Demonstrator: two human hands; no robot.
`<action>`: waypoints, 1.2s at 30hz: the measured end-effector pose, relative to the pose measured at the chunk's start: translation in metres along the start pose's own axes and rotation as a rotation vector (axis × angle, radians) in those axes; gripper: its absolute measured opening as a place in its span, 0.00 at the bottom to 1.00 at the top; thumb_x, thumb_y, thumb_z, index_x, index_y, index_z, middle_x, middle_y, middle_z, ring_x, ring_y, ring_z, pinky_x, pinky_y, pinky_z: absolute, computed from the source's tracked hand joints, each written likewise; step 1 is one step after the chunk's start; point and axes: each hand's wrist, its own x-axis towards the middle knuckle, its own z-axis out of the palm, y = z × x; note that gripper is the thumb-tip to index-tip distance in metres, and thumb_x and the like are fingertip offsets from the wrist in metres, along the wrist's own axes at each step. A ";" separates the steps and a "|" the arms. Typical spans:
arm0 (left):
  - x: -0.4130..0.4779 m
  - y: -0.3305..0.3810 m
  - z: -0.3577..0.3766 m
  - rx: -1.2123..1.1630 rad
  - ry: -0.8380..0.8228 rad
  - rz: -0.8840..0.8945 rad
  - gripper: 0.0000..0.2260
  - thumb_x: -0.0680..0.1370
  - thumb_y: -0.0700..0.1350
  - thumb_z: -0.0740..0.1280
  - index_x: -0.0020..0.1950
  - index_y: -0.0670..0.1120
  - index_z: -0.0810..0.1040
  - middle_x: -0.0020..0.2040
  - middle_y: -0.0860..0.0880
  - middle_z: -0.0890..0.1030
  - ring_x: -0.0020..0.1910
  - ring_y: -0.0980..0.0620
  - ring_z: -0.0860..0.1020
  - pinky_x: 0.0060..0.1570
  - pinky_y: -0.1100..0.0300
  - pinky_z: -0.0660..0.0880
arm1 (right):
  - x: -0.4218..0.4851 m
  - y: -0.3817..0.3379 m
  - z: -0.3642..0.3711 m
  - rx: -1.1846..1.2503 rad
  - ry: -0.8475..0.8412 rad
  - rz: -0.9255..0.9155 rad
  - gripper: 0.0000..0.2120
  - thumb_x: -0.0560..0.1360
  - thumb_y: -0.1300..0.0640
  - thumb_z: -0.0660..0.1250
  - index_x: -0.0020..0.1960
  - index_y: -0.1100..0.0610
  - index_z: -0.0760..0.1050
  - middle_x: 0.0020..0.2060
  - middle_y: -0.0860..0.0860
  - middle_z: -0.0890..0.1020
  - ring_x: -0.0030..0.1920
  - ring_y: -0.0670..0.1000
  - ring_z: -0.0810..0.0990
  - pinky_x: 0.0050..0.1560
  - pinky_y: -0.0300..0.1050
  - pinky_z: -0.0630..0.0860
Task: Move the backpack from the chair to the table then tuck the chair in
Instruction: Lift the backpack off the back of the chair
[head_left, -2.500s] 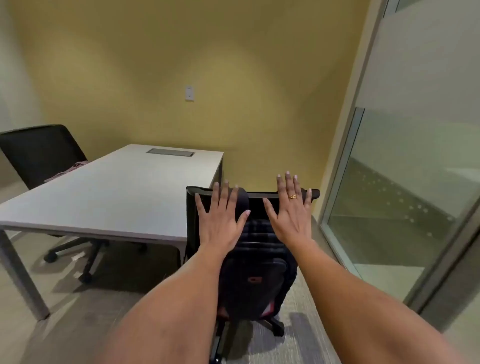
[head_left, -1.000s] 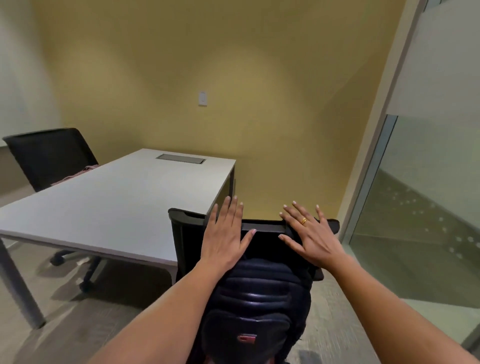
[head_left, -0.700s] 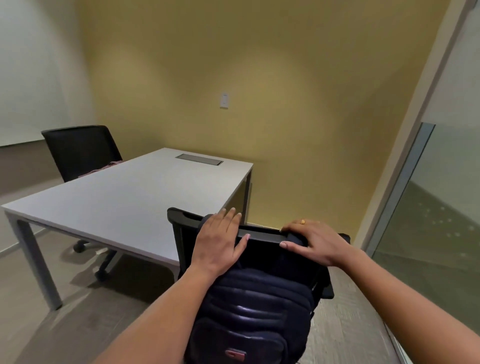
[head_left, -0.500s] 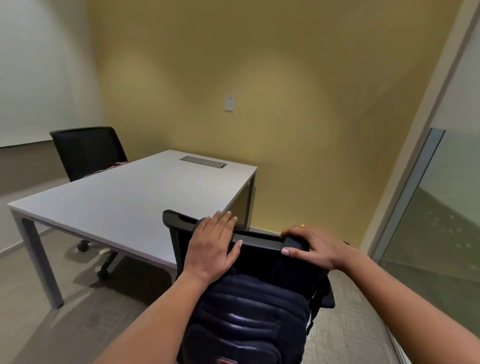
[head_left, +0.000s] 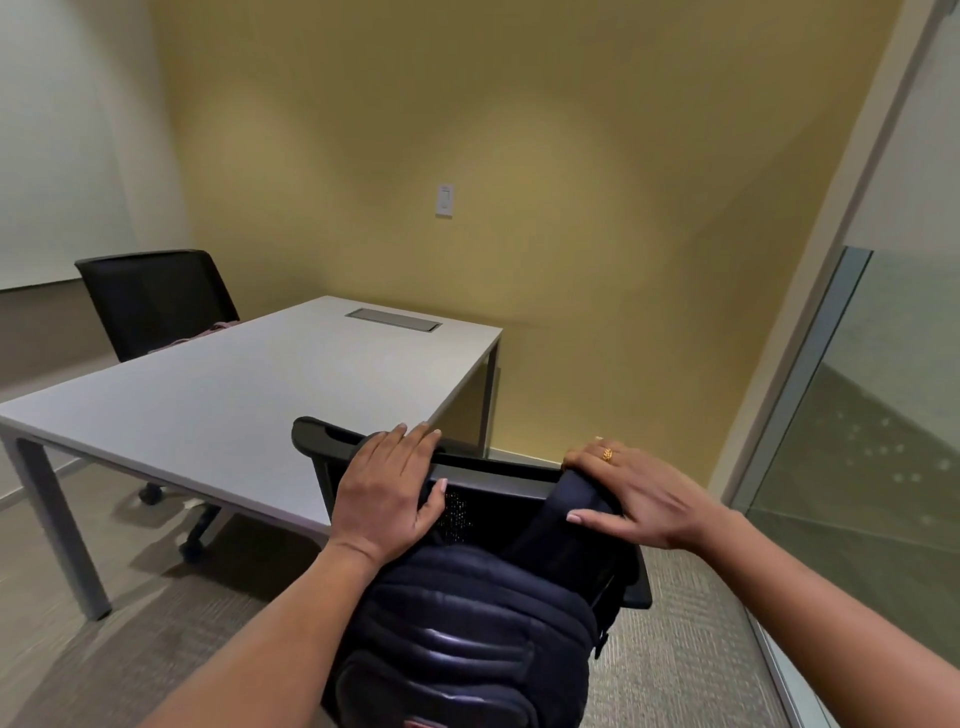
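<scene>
padded dark navy backpack (head_left: 457, 629) sits upright on the black chair (head_left: 498, 475)

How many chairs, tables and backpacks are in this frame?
Chairs: 2, the near chair and the far chair
Tables: 1, the table
Backpacks: 1, the backpack
Total: 4

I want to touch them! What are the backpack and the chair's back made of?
The backpack looks like dark navy fabric, probably nylon: padded ridges with a slight sheen. The chair has a back that seems to be black mesh, with tiny holes showing, under a smooth rim that is likely hard plastic. The table top looks like matte pale laminate, though that is a guess.
</scene>
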 end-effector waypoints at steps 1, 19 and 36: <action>0.000 0.000 0.000 -0.001 -0.002 -0.002 0.21 0.74 0.51 0.56 0.58 0.40 0.78 0.54 0.42 0.82 0.53 0.43 0.81 0.56 0.47 0.75 | -0.002 -0.001 0.003 -0.025 0.046 -0.016 0.30 0.74 0.35 0.55 0.62 0.59 0.70 0.55 0.55 0.79 0.55 0.55 0.76 0.60 0.48 0.71; 0.002 -0.002 0.012 -0.028 0.009 -0.031 0.26 0.79 0.54 0.45 0.59 0.43 0.77 0.56 0.44 0.82 0.57 0.44 0.79 0.59 0.51 0.72 | 0.001 0.018 0.020 -0.040 0.295 -0.161 0.28 0.73 0.38 0.54 0.56 0.60 0.74 0.49 0.54 0.82 0.48 0.53 0.81 0.48 0.40 0.70; 0.000 0.000 0.010 0.008 0.041 -0.040 0.26 0.78 0.53 0.47 0.59 0.39 0.77 0.54 0.40 0.82 0.55 0.40 0.79 0.60 0.51 0.65 | -0.029 -0.008 0.034 -0.197 0.350 0.152 0.22 0.70 0.40 0.58 0.54 0.55 0.73 0.49 0.50 0.80 0.53 0.51 0.77 0.52 0.49 0.62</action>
